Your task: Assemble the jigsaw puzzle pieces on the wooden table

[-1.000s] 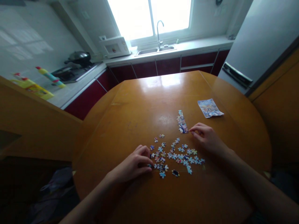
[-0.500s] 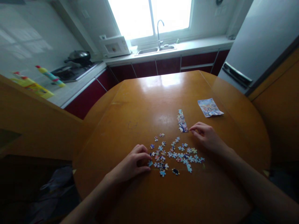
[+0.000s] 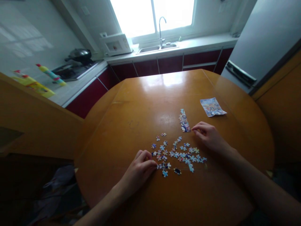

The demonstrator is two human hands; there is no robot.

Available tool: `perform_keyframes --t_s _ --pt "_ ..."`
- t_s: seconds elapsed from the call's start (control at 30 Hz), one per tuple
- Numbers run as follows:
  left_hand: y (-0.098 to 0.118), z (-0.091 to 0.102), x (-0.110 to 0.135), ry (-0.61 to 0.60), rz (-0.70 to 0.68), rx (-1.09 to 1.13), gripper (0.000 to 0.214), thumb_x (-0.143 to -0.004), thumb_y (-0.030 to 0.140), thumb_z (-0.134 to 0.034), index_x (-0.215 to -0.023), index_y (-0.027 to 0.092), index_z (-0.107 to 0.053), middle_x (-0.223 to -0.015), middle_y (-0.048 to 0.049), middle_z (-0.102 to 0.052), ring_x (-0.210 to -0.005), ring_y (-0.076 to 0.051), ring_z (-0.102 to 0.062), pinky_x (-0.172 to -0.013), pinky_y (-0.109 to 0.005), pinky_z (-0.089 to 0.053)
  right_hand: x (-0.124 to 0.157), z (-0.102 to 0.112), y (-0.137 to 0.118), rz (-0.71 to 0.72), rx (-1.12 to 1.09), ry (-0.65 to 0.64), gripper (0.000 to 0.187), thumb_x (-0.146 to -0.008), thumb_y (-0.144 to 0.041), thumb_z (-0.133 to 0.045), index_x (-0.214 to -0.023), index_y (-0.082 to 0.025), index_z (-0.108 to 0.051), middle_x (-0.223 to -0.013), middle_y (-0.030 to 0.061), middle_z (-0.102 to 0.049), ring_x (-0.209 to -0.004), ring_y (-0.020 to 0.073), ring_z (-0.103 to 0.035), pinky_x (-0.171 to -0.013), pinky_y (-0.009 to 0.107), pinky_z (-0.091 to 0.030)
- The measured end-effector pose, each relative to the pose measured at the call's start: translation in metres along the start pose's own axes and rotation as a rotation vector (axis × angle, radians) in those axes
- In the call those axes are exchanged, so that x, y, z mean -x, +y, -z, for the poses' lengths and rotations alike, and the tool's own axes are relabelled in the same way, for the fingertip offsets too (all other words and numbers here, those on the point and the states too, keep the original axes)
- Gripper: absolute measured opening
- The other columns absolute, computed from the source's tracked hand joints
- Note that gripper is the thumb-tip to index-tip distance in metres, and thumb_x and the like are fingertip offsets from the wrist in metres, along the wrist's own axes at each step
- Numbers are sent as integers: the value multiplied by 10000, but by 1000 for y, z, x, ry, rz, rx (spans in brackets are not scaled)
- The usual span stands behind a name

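Observation:
Several loose jigsaw pieces (image 3: 178,154) lie scattered on a round wooden table (image 3: 141,119). A short joined strip of pieces (image 3: 183,120) lies just beyond them. My left hand (image 3: 138,172) rests at the left edge of the scatter, fingers curled, fingertips pinched at a piece I cannot make out. My right hand (image 3: 208,136) lies right of the strip, fingers curled and pressed to the table, fingertips close to the strip's near end. A printed picture card (image 3: 212,106) lies at the far right of the table.
Behind the table runs a kitchen counter with a sink and tap (image 3: 161,47), a microwave (image 3: 115,44) and a hob with a pot (image 3: 78,56). Yellow bottles (image 3: 33,84) stand at the left. A fridge (image 3: 256,47) stands at the right.
My left hand has closed its fingers more tightly at the left edge of the scatter. The view has shifted slightly downward. My right hand has stayed by the strip.

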State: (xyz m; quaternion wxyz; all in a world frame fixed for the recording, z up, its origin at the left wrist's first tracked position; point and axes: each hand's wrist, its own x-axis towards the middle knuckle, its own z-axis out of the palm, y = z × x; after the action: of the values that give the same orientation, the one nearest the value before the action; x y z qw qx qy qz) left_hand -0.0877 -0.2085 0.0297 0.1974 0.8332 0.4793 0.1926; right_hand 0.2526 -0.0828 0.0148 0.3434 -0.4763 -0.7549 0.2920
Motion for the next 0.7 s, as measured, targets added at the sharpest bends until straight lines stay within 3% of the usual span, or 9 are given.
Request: perform_keyframes --t_s 0.2,0.27,0.43,0.7 --pt "-1 -5 5 -3 0 11 78 -919 229 -633 -860 203 -676 -985 -66 -543 -933 -189 -483 -774 -305 -486 0 -1 3 4 0 -3 163 -893 -262 -577 -895 -199 -727 -901 72 -679 -742 188 -596 -656 325 -466" --pt "-3 -5 4 18 -32 -5 69 -923 218 -631 -928 227 -699 -974 -61 -540 -913 -181 -477 -748 -286 -480 0 -1 4 4 4 2 168 -896 -267 -574 -890 -198 -727 -890 70 -676 -731 184 -591 -651 323 -462" --pt "-6 -4 1 -27 -129 -88 311 -941 131 -575 -1120 352 -701 -1073 -52 -548 -959 -180 -474 -794 -292 -497 0 -2 3 3 1 -2 160 -894 -252 -576 -894 -193 -725 -883 64 -672 -718 177 -580 -644 317 -456" --pt "-6 -3 2 39 -87 -141 86 -897 244 -677 -968 258 -722 -1066 -66 -546 -984 -204 -464 -810 -325 -519 0 -1 1 7 17 -7 165 -897 -251 -574 -898 -191 -727 -886 69 -677 -715 176 -579 -658 323 -471"
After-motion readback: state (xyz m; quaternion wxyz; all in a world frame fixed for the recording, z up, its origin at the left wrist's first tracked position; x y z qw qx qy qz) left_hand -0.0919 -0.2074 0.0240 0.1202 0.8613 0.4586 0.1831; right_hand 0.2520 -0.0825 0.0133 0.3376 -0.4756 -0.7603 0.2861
